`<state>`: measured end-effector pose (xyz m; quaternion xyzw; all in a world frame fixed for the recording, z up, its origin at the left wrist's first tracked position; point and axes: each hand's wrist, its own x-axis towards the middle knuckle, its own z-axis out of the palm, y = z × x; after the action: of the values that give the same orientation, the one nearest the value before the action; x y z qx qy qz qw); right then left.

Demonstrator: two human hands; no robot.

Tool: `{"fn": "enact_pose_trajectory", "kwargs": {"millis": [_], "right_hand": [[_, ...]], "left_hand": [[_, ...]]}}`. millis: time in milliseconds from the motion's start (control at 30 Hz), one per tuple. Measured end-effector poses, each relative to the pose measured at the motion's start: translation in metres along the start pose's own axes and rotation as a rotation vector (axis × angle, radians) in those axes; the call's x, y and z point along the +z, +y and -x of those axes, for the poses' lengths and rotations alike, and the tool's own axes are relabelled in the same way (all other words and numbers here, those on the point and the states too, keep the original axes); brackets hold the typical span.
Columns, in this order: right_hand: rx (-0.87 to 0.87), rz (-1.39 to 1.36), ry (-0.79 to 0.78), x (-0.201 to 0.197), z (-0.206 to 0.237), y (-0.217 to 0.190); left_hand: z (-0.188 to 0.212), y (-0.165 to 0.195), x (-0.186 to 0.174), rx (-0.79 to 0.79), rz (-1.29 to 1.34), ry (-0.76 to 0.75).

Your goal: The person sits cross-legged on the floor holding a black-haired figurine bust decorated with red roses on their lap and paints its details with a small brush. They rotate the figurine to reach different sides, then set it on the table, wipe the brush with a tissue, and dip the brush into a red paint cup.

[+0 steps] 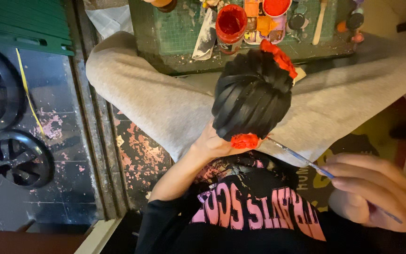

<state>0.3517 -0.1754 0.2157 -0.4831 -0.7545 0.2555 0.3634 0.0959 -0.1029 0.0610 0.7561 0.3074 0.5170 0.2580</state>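
My left hand (212, 143) grips from below a black ribbed sculpted piece (252, 94) with red-painted parts at its top and bottom. It is held over my lap, between my knees in grey trousers. My right hand (374, 188) pinches a thin paintbrush (301, 158) whose tip touches the red patch at the bottom of the piece.
A green cutting mat (179, 28) on a dark low table holds an open jar of red paint (231, 21), a paint palette (261, 23), small pots and a wooden stick (319, 21). Black wheels (19, 155) lie on the paint-flecked floor at left.
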Motion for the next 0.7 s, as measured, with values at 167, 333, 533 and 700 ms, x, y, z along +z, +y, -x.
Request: {"fn": "enact_pose_trajectory", "kwargs": {"millis": [167, 333, 533, 700], "right_hand": [[0.042, -0.011, -0.006, -0.006, -0.011, -0.005], [0.002, 0.014, -0.031, -0.004, -0.015, -0.009], [-0.054, 0.006, 0.017, 0.004, -0.012, -0.005], [-0.017, 0.041, 0.061, 0.003, -0.014, -0.009]], "left_hand": [[0.009, -0.002, -0.003, -0.034, 0.001, -0.080], [0.012, -0.004, -0.002, -0.039, 0.021, -0.089], [0.010, -0.001, -0.006, -0.054, 0.037, -0.138], [0.008, -0.002, -0.007, -0.050, 0.037, -0.129]]}}
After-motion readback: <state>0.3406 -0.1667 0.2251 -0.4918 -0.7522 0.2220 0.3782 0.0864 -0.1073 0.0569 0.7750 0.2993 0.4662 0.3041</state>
